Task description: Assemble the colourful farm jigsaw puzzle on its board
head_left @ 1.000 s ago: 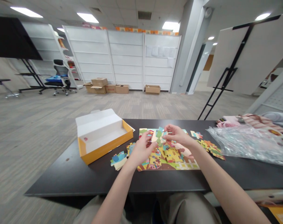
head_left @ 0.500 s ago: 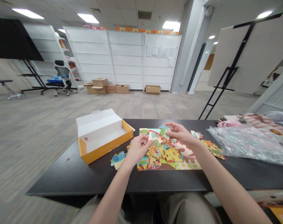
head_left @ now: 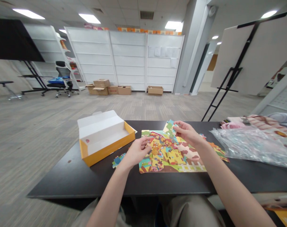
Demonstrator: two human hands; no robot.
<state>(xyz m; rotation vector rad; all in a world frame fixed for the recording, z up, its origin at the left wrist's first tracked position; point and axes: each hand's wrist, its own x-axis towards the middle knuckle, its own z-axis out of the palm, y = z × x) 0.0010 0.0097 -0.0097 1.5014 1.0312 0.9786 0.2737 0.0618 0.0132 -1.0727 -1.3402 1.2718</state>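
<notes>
My right hand (head_left: 187, 133) is closed on puzzle pieces (head_left: 168, 127), green, cream and blue, raised above the far edge of a colourful farm picture (head_left: 190, 167). My left hand (head_left: 138, 151) hovers at the picture's left part, fingers stretched and thumb apart, with nothing visible between them. Several loose yellow puzzle pieces (head_left: 175, 156) lie on top of the picture. A blue puzzle piece (head_left: 118, 160) rests on the table left of it, partly behind my left hand. More orange and green pieces (head_left: 219, 151) lie beyond my right forearm.
An open yellow box (head_left: 107, 149) with a white inside stands at the left of the black table (head_left: 86, 183). Clear plastic bags (head_left: 249, 146) and folded striped cloth (head_left: 271, 123) lie at the right. A board on a black stand (head_left: 228, 82) rises behind.
The piece that was between my left fingers is no longer there; the pieces are now in my right hand. My right hand has moved slightly up and right, and my left fingers have spread.
</notes>
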